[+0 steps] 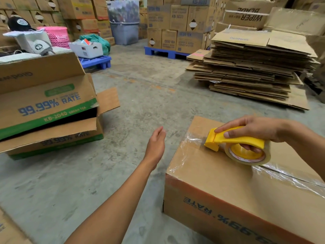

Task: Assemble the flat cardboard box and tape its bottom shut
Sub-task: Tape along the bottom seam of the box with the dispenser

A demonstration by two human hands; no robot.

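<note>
An assembled cardboard box [214, 178] stands upside down on the floor at the lower right, its print reading inverted. A strip of clear tape [288, 175] runs along the seam of its upward face and wraps over the far left edge. My right hand [255, 131] grips a yellow tape dispenser [235, 141] with a roll of clear tape, resting on the box top near that far edge. My left hand [156, 145] hovers over the floor left of the box, fingers straight and together, touching nothing.
Two open boxes with green print [47, 106] are piled at the left. A tall stack of flat cardboard [255, 67] lies at the right rear. Blue pallets [165, 51] carry stacked cartons behind. A pink basket [58, 36] and white bin [86, 49] sit at the far left.
</note>
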